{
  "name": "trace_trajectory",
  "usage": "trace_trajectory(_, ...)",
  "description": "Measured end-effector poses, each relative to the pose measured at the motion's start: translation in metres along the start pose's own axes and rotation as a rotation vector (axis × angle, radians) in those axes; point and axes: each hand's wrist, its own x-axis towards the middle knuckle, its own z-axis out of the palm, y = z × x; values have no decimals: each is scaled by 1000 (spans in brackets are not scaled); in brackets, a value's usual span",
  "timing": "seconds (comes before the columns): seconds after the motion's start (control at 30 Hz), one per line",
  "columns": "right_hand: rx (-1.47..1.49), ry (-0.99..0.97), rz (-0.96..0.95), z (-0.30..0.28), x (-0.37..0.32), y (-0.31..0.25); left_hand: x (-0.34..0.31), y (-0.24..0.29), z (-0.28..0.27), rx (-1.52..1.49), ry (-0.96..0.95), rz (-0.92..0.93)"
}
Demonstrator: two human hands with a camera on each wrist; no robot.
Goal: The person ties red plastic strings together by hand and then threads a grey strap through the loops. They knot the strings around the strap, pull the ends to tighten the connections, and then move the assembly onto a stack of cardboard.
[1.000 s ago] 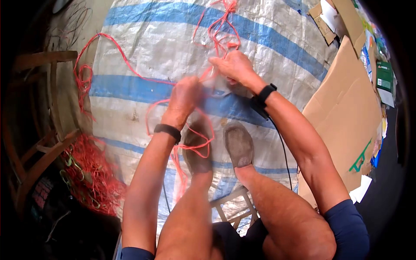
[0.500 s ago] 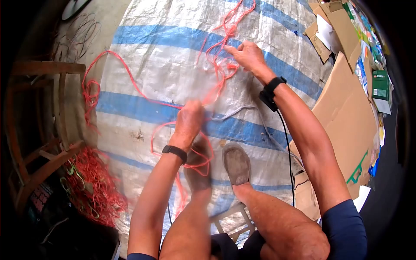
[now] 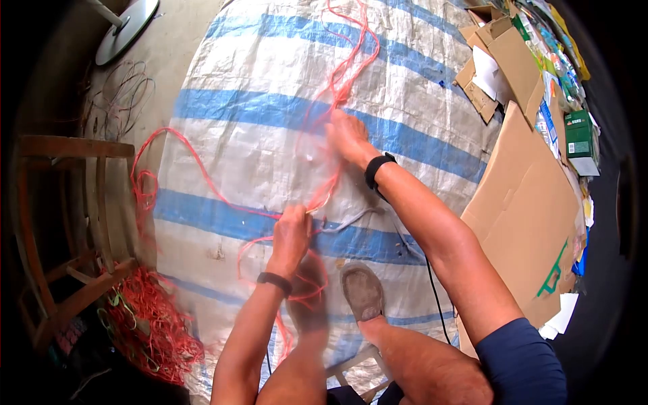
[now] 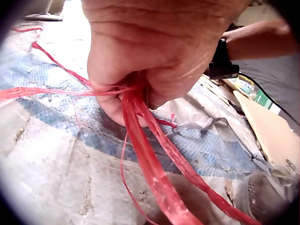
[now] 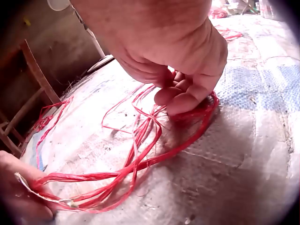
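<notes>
Several strands of red plastic twine [image 4: 152, 176] run through my left hand [image 3: 292, 237], which grips them in its curled fingers low over the striped sheet. Ahead and to the right, my right hand [image 3: 349, 138] has its fingers curled round a bunch of the same twine, with loops [image 5: 136, 161] stretching back toward the left hand. A pale strip [image 5: 35, 190] lies along the strands by the left hand in the right wrist view. Beyond the right hand, more twine [image 3: 347, 67] trails up the sheet. One long strand [image 3: 202, 169] leads off to the left.
A white and blue woven sheet [image 3: 229, 158] covers the floor. To the left are a wooden chair [image 3: 77, 148] and a heap of red twine scraps [image 3: 152, 320]. Flattened cardboard [image 3: 523, 216] and a green box [image 3: 580, 138] lie on the right. A shoe [image 3: 362, 290] stands on the sheet.
The right hand has moved away from the left hand, farther up the sheet along the twine. The left hand keeps its grip near the same blue stripe. The head view has tilted upward.
</notes>
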Motion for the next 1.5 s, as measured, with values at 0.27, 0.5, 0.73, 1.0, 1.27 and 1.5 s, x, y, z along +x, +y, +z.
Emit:
trace_trajectory(0.27,83,-80,116,-15,9,-22,-2,-1,1,-23,12,-22)
trace_trajectory(0.5,-38,76,-76,10,8,-27,-4,1,-2,-44,22,2)
trace_trajectory(0.73,-47,90,-58,21,35,-9,-6,3,-3,-34,14,-28)
trace_trajectory(1.0,93,151,-85,22,60,30,-17,10,-11,-121,48,-70)
trace_trajectory(1.27,299,234,-74,-13,-32,11,-36,0,-7,-66,209,5)
trace_trajectory(1.5,196,-182,-843,24,-122,-14,-41,-7,-1,-124,207,-60)
